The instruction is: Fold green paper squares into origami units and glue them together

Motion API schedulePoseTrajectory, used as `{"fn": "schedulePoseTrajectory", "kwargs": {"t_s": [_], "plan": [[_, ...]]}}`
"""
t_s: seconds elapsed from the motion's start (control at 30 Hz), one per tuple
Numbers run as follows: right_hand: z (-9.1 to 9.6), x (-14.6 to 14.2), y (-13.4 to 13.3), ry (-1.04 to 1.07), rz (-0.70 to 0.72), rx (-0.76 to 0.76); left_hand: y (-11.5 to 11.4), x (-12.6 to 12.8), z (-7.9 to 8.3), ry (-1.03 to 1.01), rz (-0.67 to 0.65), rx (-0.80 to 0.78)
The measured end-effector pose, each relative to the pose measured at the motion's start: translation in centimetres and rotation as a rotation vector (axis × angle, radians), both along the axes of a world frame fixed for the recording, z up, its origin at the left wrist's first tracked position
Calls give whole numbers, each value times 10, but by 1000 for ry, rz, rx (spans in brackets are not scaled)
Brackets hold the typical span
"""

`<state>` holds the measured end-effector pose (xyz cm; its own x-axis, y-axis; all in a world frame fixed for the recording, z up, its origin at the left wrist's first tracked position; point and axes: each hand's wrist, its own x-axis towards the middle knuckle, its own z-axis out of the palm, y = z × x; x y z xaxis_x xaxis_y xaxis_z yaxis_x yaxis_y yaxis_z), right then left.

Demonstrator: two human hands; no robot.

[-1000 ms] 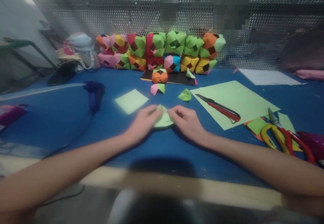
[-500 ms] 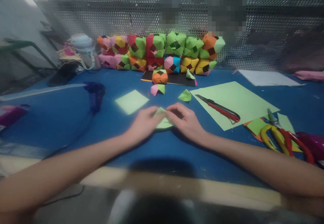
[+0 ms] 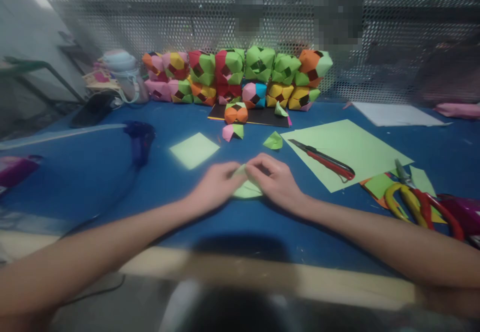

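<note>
Both hands meet over a partly folded piece of light green paper (image 3: 247, 190) on the blue table. My left hand (image 3: 216, 182) grips its left side, with the thumb pressed on top. On the other side, my right hand (image 3: 275, 179) pinches the upper edge, thumb and fingers together. The fingers cover much of the paper. Left of them lies a flat pale green square (image 3: 194, 150). Just beyond my right hand sits a small folded green paper piece (image 3: 273, 141). Behind it are a pink and green folded unit (image 3: 233, 132) and an orange one (image 3: 236, 114).
A red utility knife (image 3: 325, 161) rests on a large green sheet (image 3: 348, 134) at right, near scissors (image 3: 407, 197). A blue glue gun (image 3: 139, 142) stands at left. Stacked colourful paper balls (image 3: 260, 65) line the perforated metal screen (image 3: 378, 32). A bottle (image 3: 127, 74) stands back left.
The folded green paper has turned or shifted slightly between my hands, and more of its lower edge shows. My left hand has moved a little to the right.
</note>
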<state>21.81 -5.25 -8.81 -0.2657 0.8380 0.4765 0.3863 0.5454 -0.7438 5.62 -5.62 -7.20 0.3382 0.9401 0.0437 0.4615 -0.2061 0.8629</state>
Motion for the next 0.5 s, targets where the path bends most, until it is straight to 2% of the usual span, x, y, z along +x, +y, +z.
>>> {"fn": "schedulePoseTrajectory", "kwargs": {"t_s": [0.23,0.4,0.5], "plan": [[-2,1,0,0,7,44,-1,0,0,52,-7,39],[-3,-1,2,-25,-15,-87,2,-1,-1,-14,161,92],[-4,-2,4,-31,-59,-134,4,-1,-1,-39,195,73]]}}
